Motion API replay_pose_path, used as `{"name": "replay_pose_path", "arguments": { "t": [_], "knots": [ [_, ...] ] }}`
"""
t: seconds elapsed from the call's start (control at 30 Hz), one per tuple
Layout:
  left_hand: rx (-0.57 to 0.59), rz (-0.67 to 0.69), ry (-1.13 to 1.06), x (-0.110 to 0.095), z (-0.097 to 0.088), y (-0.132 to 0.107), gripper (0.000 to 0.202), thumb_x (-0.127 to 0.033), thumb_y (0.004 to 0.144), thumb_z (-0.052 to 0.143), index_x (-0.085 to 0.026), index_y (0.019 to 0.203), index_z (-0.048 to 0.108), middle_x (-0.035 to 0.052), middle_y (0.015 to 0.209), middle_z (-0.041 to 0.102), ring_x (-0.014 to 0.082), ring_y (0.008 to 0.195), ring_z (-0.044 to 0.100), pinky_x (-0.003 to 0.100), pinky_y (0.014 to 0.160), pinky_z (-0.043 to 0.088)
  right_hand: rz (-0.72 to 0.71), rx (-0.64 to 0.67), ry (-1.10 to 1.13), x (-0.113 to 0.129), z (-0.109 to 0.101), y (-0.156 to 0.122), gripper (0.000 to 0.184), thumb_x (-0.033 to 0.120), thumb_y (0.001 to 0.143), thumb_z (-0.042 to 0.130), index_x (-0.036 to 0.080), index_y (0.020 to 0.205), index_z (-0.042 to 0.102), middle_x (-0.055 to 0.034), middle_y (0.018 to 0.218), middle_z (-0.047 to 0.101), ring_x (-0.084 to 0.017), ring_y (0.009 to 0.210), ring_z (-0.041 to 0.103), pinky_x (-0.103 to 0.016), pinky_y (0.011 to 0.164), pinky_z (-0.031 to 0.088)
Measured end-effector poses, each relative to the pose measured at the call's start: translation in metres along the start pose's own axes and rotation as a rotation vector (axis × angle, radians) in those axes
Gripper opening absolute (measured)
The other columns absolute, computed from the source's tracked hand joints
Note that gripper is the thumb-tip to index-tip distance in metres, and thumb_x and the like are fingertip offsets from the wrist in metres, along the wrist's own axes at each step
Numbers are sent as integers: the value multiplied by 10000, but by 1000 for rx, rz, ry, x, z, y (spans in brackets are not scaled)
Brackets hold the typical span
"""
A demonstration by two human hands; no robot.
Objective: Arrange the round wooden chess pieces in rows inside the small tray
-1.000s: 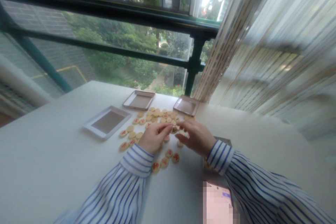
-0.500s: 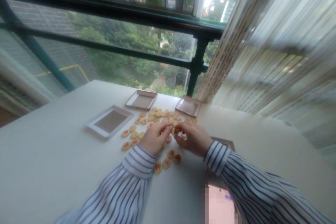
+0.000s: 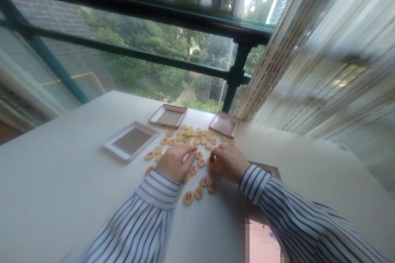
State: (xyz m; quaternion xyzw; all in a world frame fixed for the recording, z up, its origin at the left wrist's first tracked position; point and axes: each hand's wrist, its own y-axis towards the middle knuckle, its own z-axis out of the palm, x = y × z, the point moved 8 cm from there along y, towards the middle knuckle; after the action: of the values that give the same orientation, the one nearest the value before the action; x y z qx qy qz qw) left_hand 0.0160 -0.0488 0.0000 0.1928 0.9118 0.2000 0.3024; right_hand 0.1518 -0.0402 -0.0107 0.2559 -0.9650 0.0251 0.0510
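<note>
My left hand hovers palm-down over the pieces, thumb and index finger slightly apart and nothing visible between them. Just past its fingertips lies a Chinese chess piece with a black character. My right hand pinches a dark-marked Chinese chess piece, partly covered by the fingers. Between the hands are red-marked pieces. Closer to me, several red-lettered pieces form a small group. Beyond both hands spreads a pile of pale round pieces, many blank side up.
On the white table stand a white-rimmed shallow tray at left and two shallow box parts, one back left, one back right. Another tray sits partly behind my right wrist. A pixelated pink area is near the front.
My hands, close together around a piece before, have drawn apart. The right has moved slightly right and holds a piece; the black-marked piece between them now shows. The view has shifted slightly.
</note>
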Motion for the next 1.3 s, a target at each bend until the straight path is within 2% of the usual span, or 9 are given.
{"name": "replay_pose_path", "arguments": {
  "t": [0.3,0.53,0.7,0.83,1.0,1.3],
  "knots": [
    [13,1,32,-4,1,-5,236,-281,800,490,-171,929,654,67,914,692,203,860,621,334,784,477,1,19,-34,0,4,0,259,391,792,470,198,885,616,-72,867,610,-189,774,561,-296,655,357],
    [16,20,26,-7,8,-3,229,-279,797,486,-166,911,650,69,900,693,204,849,621,344,799,466,32,-7,22,-13,-4,-6,336,449,785,490,213,1008,578,-66,920,611,-197,844,560,-304,707,352],
    [33,44,36,-13,10,-1,228,-249,793,481,-153,910,651,83,898,689,212,847,614,347,773,463,69,-50,-31,-26,-8,-11,252,382,804,468,213,957,576,-57,944,612,-193,863,548,-312,729,344],
    [34,44,41,-17,10,-1,221,-244,792,477,-159,894,654,79,888,691,210,832,615,344,760,458,114,-14,-67,-26,-5,-10,221,349,814,446,201,892,591,-65,898,621,-193,836,555,-314,712,350],
    [36,67,63,-20,11,-2,216,-254,798,469,-166,879,649,70,870,689,209,832,611,347,763,448,159,16,-93,-23,-3,-6,230,388,779,482,193,831,591,-78,874,630,-210,818,565,-326,700,364],
    [24,88,81,-25,12,-3,205,-248,791,471,-171,869,646,63,851,690,206,816,615,353,764,442,199,-3,-41,-27,-5,-6,164,331,760,499,198,794,589,-60,806,653,-194,744,587,-302,658,373]
  ]
}}
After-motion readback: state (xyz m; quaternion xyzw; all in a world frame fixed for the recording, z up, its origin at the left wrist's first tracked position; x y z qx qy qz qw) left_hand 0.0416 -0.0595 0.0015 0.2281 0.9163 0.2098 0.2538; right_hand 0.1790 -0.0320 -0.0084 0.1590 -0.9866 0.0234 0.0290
